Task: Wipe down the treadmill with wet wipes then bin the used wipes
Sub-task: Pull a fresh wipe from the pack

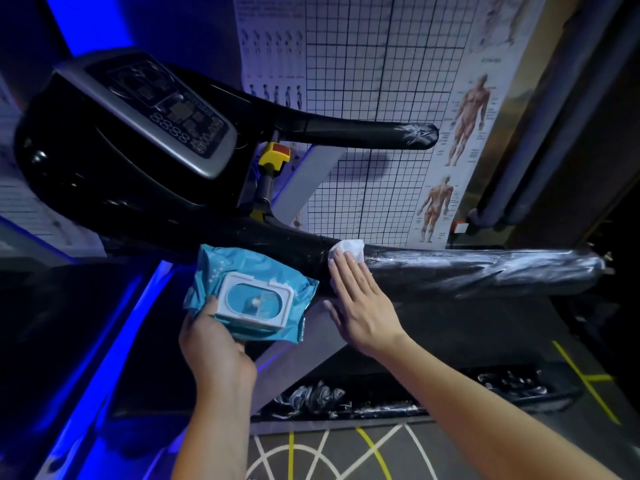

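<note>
Pressing wet wipe (350, 248) on handrail (467, 271) near its inner end, right hand (360, 303) flat-fingered; left hand (211, 344) grips wipe pack (242, 271).

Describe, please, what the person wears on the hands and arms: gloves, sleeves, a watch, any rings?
Nothing worn shows. The left hand and the right hand have no gloves, and no ring can be seen. The left forearm and the right forearm are bare down to the picture's edge: no sleeve, watch or bracelet in view.
</note>
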